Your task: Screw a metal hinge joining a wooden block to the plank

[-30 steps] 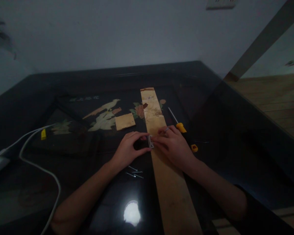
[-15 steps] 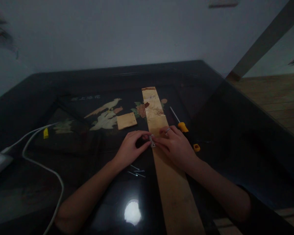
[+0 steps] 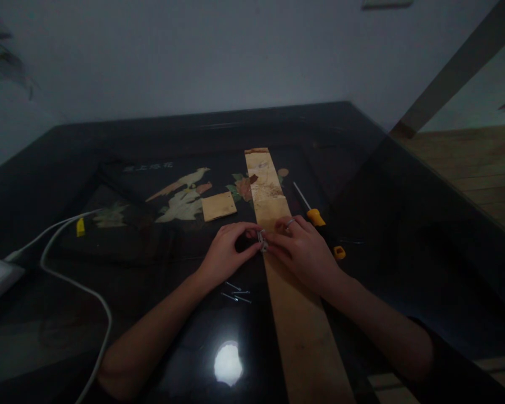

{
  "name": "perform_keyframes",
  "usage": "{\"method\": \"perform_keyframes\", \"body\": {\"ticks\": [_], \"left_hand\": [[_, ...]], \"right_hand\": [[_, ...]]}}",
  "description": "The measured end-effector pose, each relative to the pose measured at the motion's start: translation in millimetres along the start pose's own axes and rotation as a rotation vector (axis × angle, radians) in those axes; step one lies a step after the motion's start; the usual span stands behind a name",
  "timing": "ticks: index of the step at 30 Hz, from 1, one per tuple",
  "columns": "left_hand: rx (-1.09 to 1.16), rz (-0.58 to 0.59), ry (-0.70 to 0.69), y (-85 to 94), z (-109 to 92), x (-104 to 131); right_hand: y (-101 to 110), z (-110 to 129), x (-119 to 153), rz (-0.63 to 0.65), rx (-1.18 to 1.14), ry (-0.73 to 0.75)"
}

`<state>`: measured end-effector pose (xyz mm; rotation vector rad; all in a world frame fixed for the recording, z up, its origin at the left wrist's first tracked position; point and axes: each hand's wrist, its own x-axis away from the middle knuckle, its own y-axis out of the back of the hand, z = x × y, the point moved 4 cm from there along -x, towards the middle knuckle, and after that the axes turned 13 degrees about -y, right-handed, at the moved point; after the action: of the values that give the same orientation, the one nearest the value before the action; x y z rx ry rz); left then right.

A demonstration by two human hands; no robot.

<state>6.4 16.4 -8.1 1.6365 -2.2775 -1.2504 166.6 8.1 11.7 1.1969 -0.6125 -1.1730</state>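
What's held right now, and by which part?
The left hand holds a small metal piece by its near and far ends, thumb and finger. The right hand's fingertips meet its right side; whether they grip is unclear.

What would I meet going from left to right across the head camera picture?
White box → yellow piece → left hand → small metal piece → right hand.

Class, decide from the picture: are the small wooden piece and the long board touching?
Apart. The head view plainly shows a strip of dark tabletop between the small wooden piece and the long board.
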Motion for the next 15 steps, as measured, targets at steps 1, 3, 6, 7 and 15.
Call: {"method": "perform_keyframes", "body": {"ticks": [1,3,6,7,15], "left_hand": [[0.003,-0.001,0.0,0.0,-0.1,0.1],[0.005,0.001,0.004,0.0,-0.2,0.1],[0.003,0.003,0.015,-0.1,-0.1,-0.1],[0.003,0.003,0.016,-0.1,0.0,-0.2],[0.012,-0.004,0.013,-0.6,1.4,1.2]], "right_hand": [[0.1,0.0,0.1,-0.001,-0.001,-0.002],[0.3,0.0,0.1,-0.004,-0.004,-0.005],[0.4,0.4,-0.1,0.003,-0.013,-0.01],[0.4,0.4,-0.3,0.006,-0.016,-0.015],[0.1,-0.2,-0.3,0.009,-0.024,-0.038]]}}
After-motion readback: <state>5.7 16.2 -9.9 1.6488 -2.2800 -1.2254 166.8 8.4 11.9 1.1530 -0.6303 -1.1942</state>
